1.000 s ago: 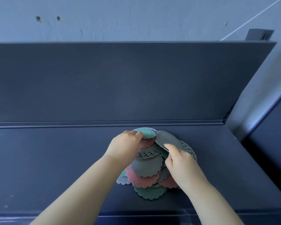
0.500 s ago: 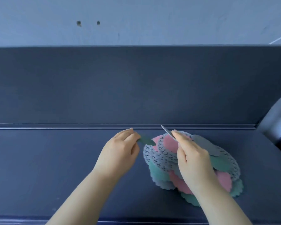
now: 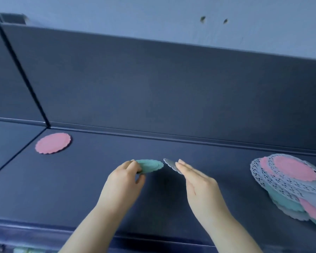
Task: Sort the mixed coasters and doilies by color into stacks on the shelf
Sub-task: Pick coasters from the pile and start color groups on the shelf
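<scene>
My left hand [image 3: 123, 181] pinches a green scalloped coaster [image 3: 150, 166] just above the middle of the dark shelf [image 3: 80, 179]. Beside it, my right hand [image 3: 199, 185] holds a grey coaster [image 3: 170, 164] by its edge, tilted up. The two coasters are a small gap apart. A lone pink coaster [image 3: 53, 142] lies flat at the shelf's far left, near the back corner. The mixed pile [image 3: 290, 183] of pink, green and grey coasters and lacy grey doilies sits at the right, partly cut off by the frame.
The shelf's upright back panel [image 3: 171, 88] runs behind everything, with a vertical seam [image 3: 24, 79] at the left where another shelf section begins. The shelf's front edge [image 3: 44, 227] lies just below my forearms. A pale wall [image 3: 153, 15] rises above.
Both hands have carried their coasters left, away from the mixed pile. The view has swung left, so the pile sits at the right edge and the pink coaster has come into sight.
</scene>
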Tool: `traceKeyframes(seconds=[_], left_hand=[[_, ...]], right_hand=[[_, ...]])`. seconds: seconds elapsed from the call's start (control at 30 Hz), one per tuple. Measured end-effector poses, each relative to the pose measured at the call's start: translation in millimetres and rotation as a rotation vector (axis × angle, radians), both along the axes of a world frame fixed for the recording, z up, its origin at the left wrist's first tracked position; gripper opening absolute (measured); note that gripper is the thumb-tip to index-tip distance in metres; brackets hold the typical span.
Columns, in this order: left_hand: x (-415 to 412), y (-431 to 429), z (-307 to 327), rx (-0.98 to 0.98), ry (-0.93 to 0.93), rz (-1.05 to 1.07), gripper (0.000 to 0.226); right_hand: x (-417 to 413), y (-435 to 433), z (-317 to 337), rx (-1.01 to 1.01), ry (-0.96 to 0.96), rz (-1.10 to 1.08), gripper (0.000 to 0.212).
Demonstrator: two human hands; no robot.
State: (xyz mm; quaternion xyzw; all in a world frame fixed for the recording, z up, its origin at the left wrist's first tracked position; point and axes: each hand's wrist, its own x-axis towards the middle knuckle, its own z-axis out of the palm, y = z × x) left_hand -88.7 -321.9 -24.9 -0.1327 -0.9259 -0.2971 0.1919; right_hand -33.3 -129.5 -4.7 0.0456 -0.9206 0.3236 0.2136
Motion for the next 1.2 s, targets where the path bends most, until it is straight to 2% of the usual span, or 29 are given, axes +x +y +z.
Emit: traceKeyframes(seconds=[0.13,0.4,0.5,0.63,0.7,0.8,1.0,1.1,1.2], left_hand=[[3,-29,-5,-0.022,-0.043,-0.011,0.017],[7,-61,9,-0.095,0.022,0.071,0.02],[-3,-79,11,-0.127,0.043,0.096,0.016],[-32,-103,17,-0.173,0.047,0.07,0.022],[-53,-115,18,-0.209,0.037,0.038,0.022],[-89,-128,13,-0.23,-0.029,0.02,0.007],[-125,-126,-3,-0.539,-0.198,-0.244,0.024],[-127,-129,-8,-0.584,-0.204,-0.333,0.023],[-130,-138,-9,-0.635,-0.224,-0.316,0.012]], right_hand=[[-5,-19,1,-0.029,-0.014,0.013,0.048],[-25,-44,5,-0.079,-0.012,0.119,0.045],[-35,-54,4,-0.098,-0.006,0.144,0.043],[-47,-75,0,-0.11,-0.02,0.129,0.042],[-53,-86,-2,-0.102,-0.03,0.103,0.043],[-66,-105,-1,-0.095,-0.064,0.04,0.044],[-100,-137,6,-0.06,-0.155,-0.161,0.045],[-112,-149,4,0.045,-0.214,-0.221,0.049],[-116,-159,-4,0.161,-0.294,-0.238,0.056]])
